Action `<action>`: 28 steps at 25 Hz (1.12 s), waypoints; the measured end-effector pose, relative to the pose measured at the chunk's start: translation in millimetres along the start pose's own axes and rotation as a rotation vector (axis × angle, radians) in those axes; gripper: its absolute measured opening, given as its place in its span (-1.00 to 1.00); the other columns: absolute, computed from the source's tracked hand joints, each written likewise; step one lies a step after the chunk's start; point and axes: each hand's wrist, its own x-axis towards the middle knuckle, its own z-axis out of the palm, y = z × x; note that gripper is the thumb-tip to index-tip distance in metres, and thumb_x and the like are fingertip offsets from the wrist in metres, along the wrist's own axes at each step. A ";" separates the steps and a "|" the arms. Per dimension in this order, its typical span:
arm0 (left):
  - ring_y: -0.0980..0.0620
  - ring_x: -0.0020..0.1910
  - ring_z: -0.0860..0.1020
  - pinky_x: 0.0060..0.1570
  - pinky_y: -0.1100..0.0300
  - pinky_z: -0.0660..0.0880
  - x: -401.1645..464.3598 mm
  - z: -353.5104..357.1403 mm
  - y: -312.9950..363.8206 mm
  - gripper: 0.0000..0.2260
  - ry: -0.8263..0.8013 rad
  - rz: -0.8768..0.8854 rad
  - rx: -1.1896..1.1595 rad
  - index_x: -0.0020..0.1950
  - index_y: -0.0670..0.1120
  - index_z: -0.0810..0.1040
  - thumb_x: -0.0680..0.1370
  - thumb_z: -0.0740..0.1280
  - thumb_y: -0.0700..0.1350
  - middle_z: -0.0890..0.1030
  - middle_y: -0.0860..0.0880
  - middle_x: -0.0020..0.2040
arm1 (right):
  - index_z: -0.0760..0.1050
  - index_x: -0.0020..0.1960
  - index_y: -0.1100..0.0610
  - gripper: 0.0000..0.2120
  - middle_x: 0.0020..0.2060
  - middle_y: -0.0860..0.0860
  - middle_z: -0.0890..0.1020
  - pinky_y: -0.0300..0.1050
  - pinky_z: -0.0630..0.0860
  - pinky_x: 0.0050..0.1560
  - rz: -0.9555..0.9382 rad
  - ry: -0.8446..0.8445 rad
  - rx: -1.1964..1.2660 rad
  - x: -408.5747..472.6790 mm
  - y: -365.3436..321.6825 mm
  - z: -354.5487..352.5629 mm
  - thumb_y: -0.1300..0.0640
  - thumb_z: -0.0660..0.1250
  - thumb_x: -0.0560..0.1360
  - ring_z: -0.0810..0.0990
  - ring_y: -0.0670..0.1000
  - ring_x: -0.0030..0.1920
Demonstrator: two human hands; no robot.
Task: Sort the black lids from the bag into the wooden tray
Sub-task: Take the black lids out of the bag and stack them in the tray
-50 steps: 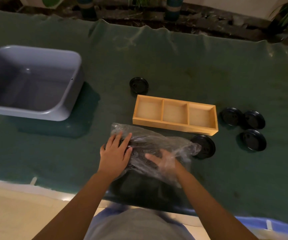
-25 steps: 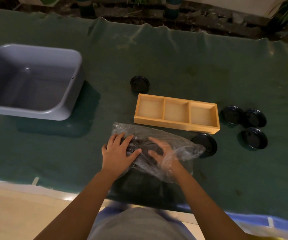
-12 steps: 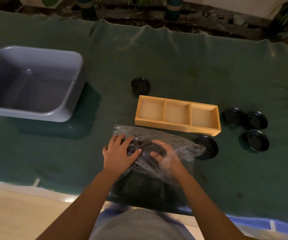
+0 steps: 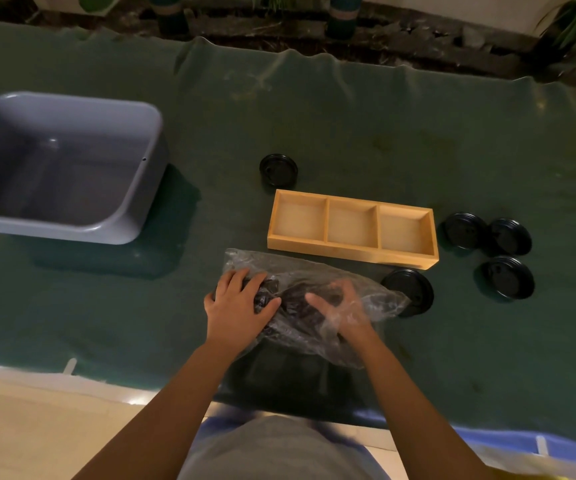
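A clear plastic bag (image 4: 380,299) lies on the green cloth just in front of the wooden tray (image 4: 348,252), with a dark clump of black lids (image 4: 293,304) inside it. My left hand (image 4: 238,310) grips the bag's left end from outside, pinching the lids through the plastic. Inside the bag is my right hand (image 4: 343,311), seen through the film, its fingers apart and curled over the lids. All three compartments of the tray are bare. One loose black lid (image 4: 414,289) lies at the bag's right end.
Another black lid (image 4: 278,169) sits behind the tray's left end, and three more lie to its right (image 4: 465,230), (image 4: 510,236), (image 4: 508,278). A grey plastic tub (image 4: 106,233) stands at the left. The cloth's front edge runs just below my forearms.
My right hand has slid deeper and leftward inside the bag, toward my left hand and the lids. My left hand has stayed on the bag's left end.
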 end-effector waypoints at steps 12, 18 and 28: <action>-0.07 0.45 0.13 0.29 -0.24 0.21 -4.2 4.7 2.1 -0.47 0.037 -0.066 -0.002 0.37 0.16 0.26 0.45 0.11 0.33 0.30 -0.03 0.43 | 0.55 0.07 0.15 -0.75 -0.11 0.09 0.67 -0.07 0.63 -0.32 0.046 -0.143 0.915 -38.7 27.4 -63.1 0.35 0.27 0.44 0.69 -0.01 -0.20; -0.09 0.45 0.14 0.29 -0.25 0.21 -1.4 5.5 5.9 -0.47 0.045 -0.116 -0.022 0.37 0.14 0.28 0.45 0.14 0.32 0.30 -0.05 0.44 | 0.50 0.02 0.09 -0.69 -0.08 0.08 0.58 -0.04 0.56 -0.14 -0.109 -0.145 1.032 -64.7 -3.9 -128.2 0.16 0.25 0.28 0.57 0.05 -0.09; -0.07 0.46 0.13 0.28 -0.22 0.22 -1.0 4.7 11.2 -0.47 0.037 -0.143 0.011 0.38 0.15 0.27 0.46 0.14 0.31 0.28 -0.03 0.45 | 0.40 -0.08 0.07 -0.77 -0.19 -0.02 0.61 0.01 0.59 -0.09 -0.313 -0.166 1.083 -62.9 -101.4 -169.3 0.11 0.31 0.28 0.63 0.00 -0.12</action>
